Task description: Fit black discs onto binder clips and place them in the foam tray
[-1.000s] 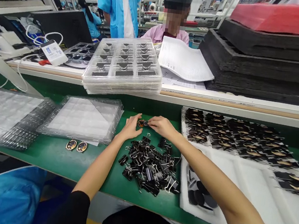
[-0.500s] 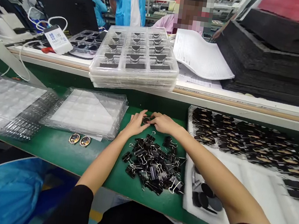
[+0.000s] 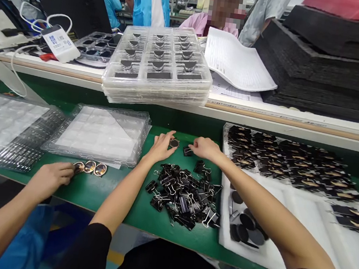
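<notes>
My left hand [image 3: 160,148] is closed at the fingertips on a small round dark piece with a thin gold rim [image 3: 174,143], just above the green table. To its right, my right hand [image 3: 206,149] pinches a black binder clip [image 3: 188,151], a short gap away from the round piece. Below both hands spreads a heap of black binder clips [image 3: 184,199] with silver wire handles. One clip [image 3: 202,167] lies at the heap's upper right edge.
A co-worker's hand [image 3: 52,179] touches one of several gold-rimmed round pieces [image 3: 89,167] at left. Clear plastic trays [image 3: 100,133] lie behind them. On the right, a white foam tray [image 3: 277,196] bears clipped pieces and dark discs [image 3: 247,221]. Stacked trays [image 3: 157,74] stand on the shelf.
My right hand has moved right, away from the round piece, and now holds a binder clip. A co-worker's hand has come in from the left, at a third gold-rimmed piece.
</notes>
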{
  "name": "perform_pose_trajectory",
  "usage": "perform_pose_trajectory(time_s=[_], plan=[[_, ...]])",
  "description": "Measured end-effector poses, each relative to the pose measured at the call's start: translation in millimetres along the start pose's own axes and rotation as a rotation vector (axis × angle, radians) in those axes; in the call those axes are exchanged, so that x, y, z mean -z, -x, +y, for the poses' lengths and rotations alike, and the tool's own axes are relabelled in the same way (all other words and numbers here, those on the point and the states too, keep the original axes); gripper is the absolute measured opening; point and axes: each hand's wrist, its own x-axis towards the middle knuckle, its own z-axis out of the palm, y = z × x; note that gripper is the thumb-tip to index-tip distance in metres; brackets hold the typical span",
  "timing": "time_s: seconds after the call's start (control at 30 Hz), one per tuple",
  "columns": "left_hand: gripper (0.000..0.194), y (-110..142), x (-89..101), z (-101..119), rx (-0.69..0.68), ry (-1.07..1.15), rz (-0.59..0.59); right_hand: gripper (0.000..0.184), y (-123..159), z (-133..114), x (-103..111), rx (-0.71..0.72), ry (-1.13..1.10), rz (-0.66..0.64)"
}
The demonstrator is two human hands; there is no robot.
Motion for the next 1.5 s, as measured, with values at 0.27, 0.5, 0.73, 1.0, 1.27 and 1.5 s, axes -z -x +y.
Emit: perform_pose_trajectory(time_s=[0.27,0.5,0.73,1.0,1.27,1.5], plan=[[0.069,1.8,3.9,-0.2,-0.039,0.082,-0.035,0.050,-41.5,-10.9,-21.2,-0.190,-0.266,0.330],[0.077,2.2,-1.9,-2.3,-0.058,0.143,-0.047,0.041,-52.9,-3.2,-44.9,-0.117,-0.120,0.434],[0.079,-0.7,-4.7,7.9,-0.060,0.179,-0.101,0.040,-57.1,5.2,-47.6,-0.176,-0.171,0.420],[0.078,-5.8,-10.0,14.9,-0.030,0.187,-0.121,0.040,-56.5,5.4,-51.8,-0.169,-0.157,0.470],[0.077,-7.6,-12.4,14.0,-0.085,0.144,-0.106,0.039,-55.3,4.4,-54.7,-0.180,-0.132,0.501],[0.073,-5.8,-11.0,17.3,-0.093,0.098,-0.119,0.044,-50.1,-1.5,-39.7,-0.234,-0.219,0.468]])
